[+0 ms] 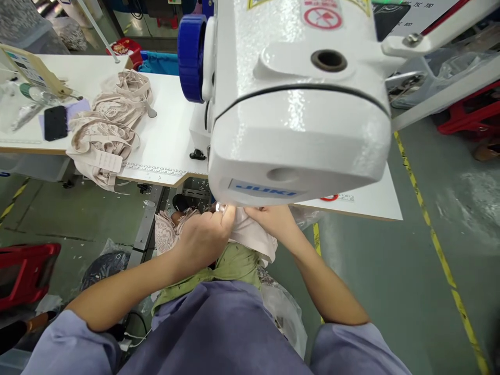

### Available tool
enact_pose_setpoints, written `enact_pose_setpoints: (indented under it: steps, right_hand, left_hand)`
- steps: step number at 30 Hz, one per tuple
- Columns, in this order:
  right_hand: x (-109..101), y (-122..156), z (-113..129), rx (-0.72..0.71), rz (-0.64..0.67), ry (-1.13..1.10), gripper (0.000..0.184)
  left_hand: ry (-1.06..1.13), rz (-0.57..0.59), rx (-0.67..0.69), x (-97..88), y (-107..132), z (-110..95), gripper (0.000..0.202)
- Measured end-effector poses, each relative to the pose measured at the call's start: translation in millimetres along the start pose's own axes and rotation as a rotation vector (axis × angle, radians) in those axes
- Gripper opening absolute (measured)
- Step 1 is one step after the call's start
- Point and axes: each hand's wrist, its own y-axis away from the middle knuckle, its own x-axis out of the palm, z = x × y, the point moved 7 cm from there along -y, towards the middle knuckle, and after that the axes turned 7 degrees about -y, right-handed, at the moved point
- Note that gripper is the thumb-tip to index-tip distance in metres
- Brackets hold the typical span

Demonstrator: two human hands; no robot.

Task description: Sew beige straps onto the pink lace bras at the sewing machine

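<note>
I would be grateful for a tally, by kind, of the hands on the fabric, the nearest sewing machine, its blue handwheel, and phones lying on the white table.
Hands: 2 (left hand, right hand)
JUKI sewing machine: 1
Blue handwheel: 1
Black phone: 1
Total: 5

Sewing machine partly off-frame above
</note>
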Motion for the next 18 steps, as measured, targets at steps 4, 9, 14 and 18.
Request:
enact_pose_setpoints:
  steps: [4,9,14,18]
  right_hand:
    - [-0.1,-0.8,0.8,-0.021,-0.003,-0.006,0.011]
    - [1.3,-0.9,3.5,-0.041,0.027,-0.01,0.014]
    - [1.7,-1.2,3.6,-0.043,0.041,-0.014,0.016]
    - [-0.3,1.0,2.5,-0.048,0.035,-0.036,0.016]
  left_hand:
    - [0.017,0.036,-0.011,4.6,1.5,0.2,0.032]
    - [0.03,0.015,-0.016,4.9,1.6,0.1,0.033]
    - [0.002,0.001,-0.012,3.2,1.2,-0.5,0.033]
    - [0.006,0.008,-0.006,3.4,0.7,-2.5,0.032]
